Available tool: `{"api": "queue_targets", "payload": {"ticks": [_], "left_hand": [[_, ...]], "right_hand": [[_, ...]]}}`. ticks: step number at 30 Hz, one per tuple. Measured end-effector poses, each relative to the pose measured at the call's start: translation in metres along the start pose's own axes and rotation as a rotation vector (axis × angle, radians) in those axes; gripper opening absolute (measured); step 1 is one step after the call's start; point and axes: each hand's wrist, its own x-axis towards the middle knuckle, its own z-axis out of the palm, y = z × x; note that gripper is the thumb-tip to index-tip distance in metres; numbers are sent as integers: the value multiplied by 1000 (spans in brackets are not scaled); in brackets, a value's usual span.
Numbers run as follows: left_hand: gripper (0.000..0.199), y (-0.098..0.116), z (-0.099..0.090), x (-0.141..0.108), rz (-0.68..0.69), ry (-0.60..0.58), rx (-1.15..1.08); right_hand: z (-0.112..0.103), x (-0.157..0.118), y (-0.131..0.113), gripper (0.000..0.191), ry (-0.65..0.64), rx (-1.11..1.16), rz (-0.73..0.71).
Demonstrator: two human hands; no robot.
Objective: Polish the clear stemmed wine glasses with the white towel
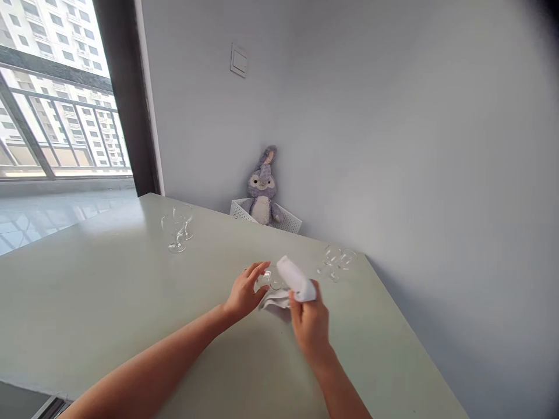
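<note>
Near the middle of the pale green table, my left hand has its thumb and fingers curved round a clear glass, which looks tilted or lying down. My right hand is closed on a white cloth, just right of that glass. One part of the cloth sticks up above the fist, and another part hangs toward my left hand, below the glass. The glass's far end is partly hidden by the cloth.
Two stemmed glasses stand at the back left. More clear glasses are near the table's back right corner. A plush rabbit sits in a white perforated basket behind the table. Walls rise behind and right; a window is at left.
</note>
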Motion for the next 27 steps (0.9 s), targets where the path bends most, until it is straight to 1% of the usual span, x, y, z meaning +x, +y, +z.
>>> {"api": "queue_targets", "payload": {"ticks": [2,3,5,6,8,11,12,14,16,18,20,22,23,24,25,26,27], "left_hand": [[48,1,1,-1,65,-29,22],[48,2,0,-1,110,-54,33],[48,4,-2,0,175,-124,47],[50,5,-4,2,182,-165,48],[53,7,-8,4,143,-245,40],[59,10,-13,8,47,-355,11],[60,10,-14,8,22,-391,-6],[63,10,-16,9,-24,-443,-57],[64,10,-18,10,-69,-478,-124],[65,9,-20,12,-110,-481,-175],[67,7,-21,14,-144,-441,-196],[67,4,-23,16,-162,-363,-199],[67,3,-24,17,-165,-316,-201],[67,1,-24,18,-163,-269,-204],[67,0,-24,19,-160,-230,-205],[66,-1,-25,20,-159,-198,-208],[66,-2,-25,21,-161,-176,-216]], "right_hand": [[15,-1,-11,29,-194,111,-34],[21,-2,-13,29,-284,159,-27],[29,-2,-8,31,-420,242,32],[30,-1,-3,33,-462,276,60],[26,3,12,32,-503,297,50],[14,11,32,17,-497,170,-120],[9,14,37,16,-499,117,-173],[1,17,43,25,-499,48,-217],[-5,17,46,36,-460,54,-207],[-6,14,48,40,-380,128,-177],[-6,9,49,37,-282,231,-87],[-8,3,48,23,-209,334,99],[-10,0,46,24,-194,384,201],[-14,-1,42,32,-212,428,286],[-20,-2,38,39,-272,467,343],[-28,-3,33,41,-369,499,363],[-36,-2,28,39,-489,519,348]]}}
